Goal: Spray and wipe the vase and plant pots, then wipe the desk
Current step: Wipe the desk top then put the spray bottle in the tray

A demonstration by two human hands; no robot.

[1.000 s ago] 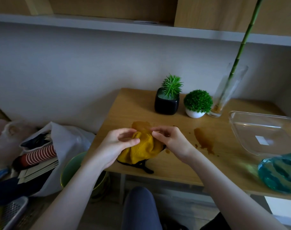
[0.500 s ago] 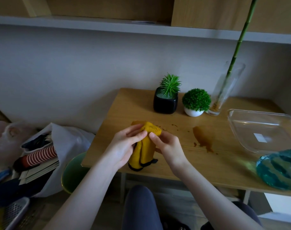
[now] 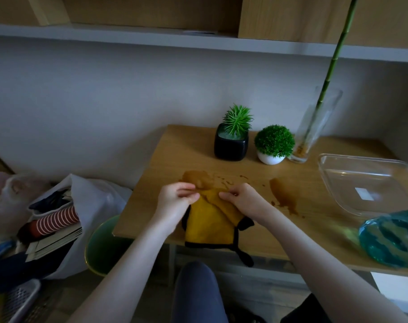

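A yellow cloth (image 3: 210,223) with black edging hangs over the front part of the wooden desk (image 3: 175,159). My left hand (image 3: 175,203) and my right hand (image 3: 241,201) each pinch its top edge. Brown wet stains lie on the desk, one (image 3: 196,177) just beyond my hands and one (image 3: 283,194) to the right. At the back stand a black square pot (image 3: 231,149) with a spiky plant, a white pot (image 3: 270,159) with a round green bush, and a clear glass vase (image 3: 314,127) holding a bamboo stem.
A clear glass dish (image 3: 361,183) sits at the desk's right, with a teal object (image 3: 391,241) in front of it near the edge. Left of the desk, on the floor, are a white bag (image 3: 88,201) of clutter, a green bin (image 3: 100,245) and a basket (image 3: 18,297). My knee (image 3: 198,292) is below the desk.
The cloth was bunched between my hands, then held up folded; now it is spread wider and flatter, my hands apart along its top edge.
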